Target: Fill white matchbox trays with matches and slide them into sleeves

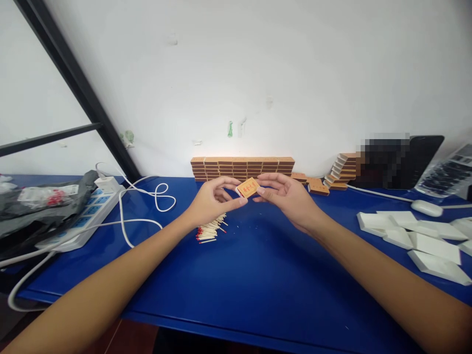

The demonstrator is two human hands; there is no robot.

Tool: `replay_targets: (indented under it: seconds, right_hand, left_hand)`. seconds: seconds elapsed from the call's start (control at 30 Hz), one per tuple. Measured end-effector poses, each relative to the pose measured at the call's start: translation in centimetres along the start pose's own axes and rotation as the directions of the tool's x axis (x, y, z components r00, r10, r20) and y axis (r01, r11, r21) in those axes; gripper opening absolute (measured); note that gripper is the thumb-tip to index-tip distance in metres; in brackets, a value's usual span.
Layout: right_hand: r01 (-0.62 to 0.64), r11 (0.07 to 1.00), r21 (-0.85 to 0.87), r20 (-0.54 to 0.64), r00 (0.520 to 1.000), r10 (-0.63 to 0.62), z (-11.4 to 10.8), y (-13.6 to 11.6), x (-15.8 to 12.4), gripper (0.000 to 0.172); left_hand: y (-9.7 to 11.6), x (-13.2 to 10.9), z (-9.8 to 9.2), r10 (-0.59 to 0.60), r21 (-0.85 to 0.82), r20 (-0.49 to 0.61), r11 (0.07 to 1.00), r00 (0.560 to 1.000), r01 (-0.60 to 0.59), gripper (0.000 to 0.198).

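Observation:
Between my two hands, raised above the blue table, is a small orange matchbox (248,187) with red lettering on its upper face. My left hand (217,196) pinches its left end between thumb and fingers. At the right end, the thumb and fingers of my right hand (285,196) close on it too. A heap of red-tipped matches (210,230) lies on the table just below my left hand, which partly covers it. Behind the hands, against the wall, stands a stacked row of matchboxes (243,168).
White box trays (420,236) lie scattered at the right. Nearby are loose matchbox sleeves (341,169), a dark screen (424,162) and a white cable adapter (427,208). A power strip (86,216), white cables and dark plastic bags (44,201) occupy the left of the blue table (236,285).

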State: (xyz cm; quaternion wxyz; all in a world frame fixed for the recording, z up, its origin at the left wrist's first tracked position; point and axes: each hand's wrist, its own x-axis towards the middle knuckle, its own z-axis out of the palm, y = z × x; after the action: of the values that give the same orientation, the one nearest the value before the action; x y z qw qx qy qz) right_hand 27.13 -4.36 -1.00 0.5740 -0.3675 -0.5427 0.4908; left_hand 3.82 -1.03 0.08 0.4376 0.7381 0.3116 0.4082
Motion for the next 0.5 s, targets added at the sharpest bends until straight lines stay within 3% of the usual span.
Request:
replay_targets:
  seconds: [0.1, 0.23, 0.33, 0.5]
  right_hand:
    - [-0.027, 0.999, 0.029, -0.033, 0.999, 0.028, 0.3, 0.2, -0.1, 0.049]
    - [-0.044, 0.999, -0.001, -0.037, 0.998, 0.044, 1.2, 0.1, -0.7, 0.045]
    - [-0.045, 0.998, -0.048, 0.013, 0.999, 0.046, 1.6, 0.3, -1.0, 0.05]
    - [-0.026, 0.992, -0.123, 0.048, 0.998, 0.032, 1.7, 1.1, -1.1, 0.056]
  left_hand:
    - [-0.5, -0.3, 0.5, 0.065, 0.111, -0.066, 0.992, 0.996, -0.058, 0.043]
    - [-0.9, -0.3, 0.7, 0.076, 0.045, -0.091, 0.996, 0.993, -0.072, 0.036]
    - [-0.8, -0.1, 0.8, 0.018, -0.018, -0.056, 1.0, 0.998, -0.019, 0.04]
    - [-0.3, -0.4, 1.3, -0.018, 0.029, 0.024, 0.999, 1.0, 0.017, 0.042]
